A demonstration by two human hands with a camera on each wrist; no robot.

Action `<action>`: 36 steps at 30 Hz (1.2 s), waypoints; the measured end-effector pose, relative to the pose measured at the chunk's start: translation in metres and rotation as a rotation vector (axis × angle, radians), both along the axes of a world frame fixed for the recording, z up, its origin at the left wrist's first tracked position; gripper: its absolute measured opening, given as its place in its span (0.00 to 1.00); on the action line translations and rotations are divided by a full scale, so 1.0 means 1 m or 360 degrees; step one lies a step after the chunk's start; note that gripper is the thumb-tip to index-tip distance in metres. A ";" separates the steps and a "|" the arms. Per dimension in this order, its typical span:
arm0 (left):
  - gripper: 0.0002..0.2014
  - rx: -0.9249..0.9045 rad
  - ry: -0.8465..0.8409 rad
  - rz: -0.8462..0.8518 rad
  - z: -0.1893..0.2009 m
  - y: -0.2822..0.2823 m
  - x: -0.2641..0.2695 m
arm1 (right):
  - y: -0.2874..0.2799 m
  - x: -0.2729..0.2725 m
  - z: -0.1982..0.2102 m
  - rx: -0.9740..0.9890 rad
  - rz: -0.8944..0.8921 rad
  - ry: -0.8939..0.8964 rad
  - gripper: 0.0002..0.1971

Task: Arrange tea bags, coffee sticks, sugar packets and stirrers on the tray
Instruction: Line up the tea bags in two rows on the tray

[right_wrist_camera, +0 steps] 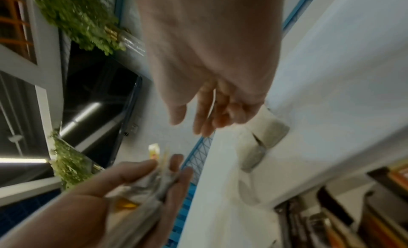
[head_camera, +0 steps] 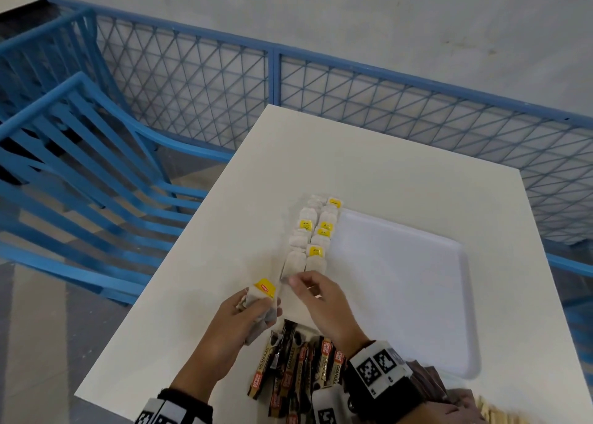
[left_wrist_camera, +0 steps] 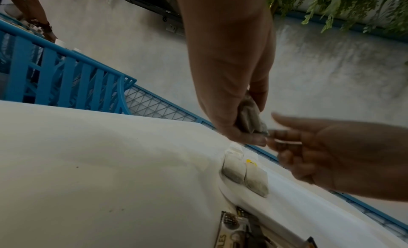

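**Tea bags: partly laid out**

Tea bags (head_camera: 313, 234): two rows along the white tray's (head_camera: 417, 282) left edge. Left hand (head_camera: 247, 314) clutches a spare bundle (head_camera: 261, 308). Right hand (head_camera: 316, 298): fingers loosely curled near the bundle; grasp unclear. Coffee sticks (head_camera: 298, 369): at the tray's near end.

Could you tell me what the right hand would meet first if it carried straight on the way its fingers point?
Probably the nearest tea bag in the row, just beyond the right hand; height above it is unclear.
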State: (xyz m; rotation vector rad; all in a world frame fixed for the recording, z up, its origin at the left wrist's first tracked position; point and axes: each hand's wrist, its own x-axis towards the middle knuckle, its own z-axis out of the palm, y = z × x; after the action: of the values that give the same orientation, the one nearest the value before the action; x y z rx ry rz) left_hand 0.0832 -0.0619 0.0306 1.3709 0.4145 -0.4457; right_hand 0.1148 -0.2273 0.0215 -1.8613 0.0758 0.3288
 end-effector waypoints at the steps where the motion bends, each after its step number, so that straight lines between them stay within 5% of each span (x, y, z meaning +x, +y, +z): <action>1: 0.10 -0.0009 -0.0011 -0.0024 0.000 0.000 0.000 | 0.002 -0.003 0.004 0.0050 0.0102 0.0024 0.04; 5: 0.04 -0.0098 0.0040 -0.0062 0.001 0.000 -0.001 | 0.005 -0.009 0.000 0.0074 0.0274 0.0070 0.04; 15: 0.10 -0.0259 0.0152 0.0282 -0.001 0.005 0.000 | -0.004 -0.004 -0.016 0.0325 -0.0076 0.0383 0.04; 23: 0.06 -0.0117 0.0162 0.0342 -0.004 0.007 -0.001 | -0.001 0.020 -0.039 -0.0135 -0.0268 0.0234 0.06; 36: 0.08 -0.0163 0.0154 0.0403 -0.005 0.001 0.000 | 0.005 0.022 -0.033 -0.0247 -0.0317 -0.0002 0.10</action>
State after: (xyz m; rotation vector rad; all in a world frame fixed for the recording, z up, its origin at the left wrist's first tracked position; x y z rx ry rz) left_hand 0.0828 -0.0613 0.0260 1.1826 0.6282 -0.3199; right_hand 0.1370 -0.2220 -0.0119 -1.9881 0.2909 0.1877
